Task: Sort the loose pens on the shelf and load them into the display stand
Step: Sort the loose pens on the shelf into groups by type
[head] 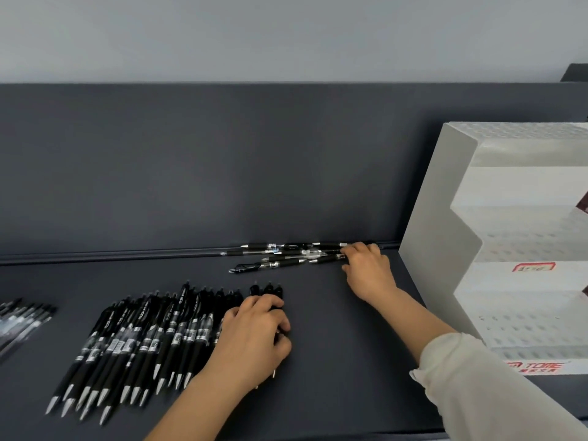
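Several black pens (pixel 136 342) lie side by side in a sorted row on the dark shelf (pixel 334 361), tips toward me. My left hand (pixel 254 332) grips a few black pens at the right end of that row; their caps stick out beyond my fingers. Against the shelf's back edge lies a loose heap of pens (pixel 280 257). My right hand (pixel 369 272) reaches into the heap's right end, fingers curled on a pen there. The white stepped display stand (pixel 451 237) with perforated tiers is at the right.
Another small bundle of pens (pixel 22 319) lies at the far left edge. A dark back panel (pixel 222 170) rises behind the shelf, with a grey wall above. A cream sleeve covers my right forearm.
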{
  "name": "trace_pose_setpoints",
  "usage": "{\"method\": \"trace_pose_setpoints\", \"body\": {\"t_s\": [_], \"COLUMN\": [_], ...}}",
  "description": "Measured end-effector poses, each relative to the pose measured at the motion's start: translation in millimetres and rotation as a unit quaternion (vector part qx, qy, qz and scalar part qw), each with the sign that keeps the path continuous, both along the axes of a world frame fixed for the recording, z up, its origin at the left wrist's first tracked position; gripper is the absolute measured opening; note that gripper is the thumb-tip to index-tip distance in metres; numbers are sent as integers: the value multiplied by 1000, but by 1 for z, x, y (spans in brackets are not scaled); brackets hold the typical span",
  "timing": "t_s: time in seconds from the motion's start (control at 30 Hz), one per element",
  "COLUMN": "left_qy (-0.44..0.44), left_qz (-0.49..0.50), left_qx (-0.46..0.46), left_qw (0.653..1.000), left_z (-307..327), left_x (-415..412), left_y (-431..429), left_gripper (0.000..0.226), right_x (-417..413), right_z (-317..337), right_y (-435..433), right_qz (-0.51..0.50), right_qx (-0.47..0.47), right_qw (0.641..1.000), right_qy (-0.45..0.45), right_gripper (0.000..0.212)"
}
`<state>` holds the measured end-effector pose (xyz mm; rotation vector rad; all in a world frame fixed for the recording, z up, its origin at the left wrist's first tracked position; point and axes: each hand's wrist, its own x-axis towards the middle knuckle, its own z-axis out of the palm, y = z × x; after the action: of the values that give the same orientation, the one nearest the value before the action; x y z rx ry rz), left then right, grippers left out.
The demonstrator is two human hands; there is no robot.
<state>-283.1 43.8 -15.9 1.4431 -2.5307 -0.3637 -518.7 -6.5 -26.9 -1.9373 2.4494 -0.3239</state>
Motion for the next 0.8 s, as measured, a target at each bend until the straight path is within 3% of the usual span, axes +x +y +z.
{"method": "trace_pose_setpoints", "body": {"t_s": [0.37,0.5,0.6,0.8], "left_qy": [44,-2,-70,-107], "left_qz": [38,74,86,86], "left_qx": [-71,-85,-60,11], "left_qw": [996,994,992,990], "left_z": [12,19,21,12], "left_x": [14,22,25,31], "left_y": [-23,-49,-76,-113], "left_gripper": [27,32,35,35], "right_x": [16,23,30,46], "right_z": [0,5,4,4], "right_y": [14,31,46,67], "right_qz": [63,89,112,196], "right_qx": [-1,2,-5,-13], "right_qw": [998,996,993,979], "right_qy": [13,15,35,51], "right_gripper": [22,22,26,55]}}
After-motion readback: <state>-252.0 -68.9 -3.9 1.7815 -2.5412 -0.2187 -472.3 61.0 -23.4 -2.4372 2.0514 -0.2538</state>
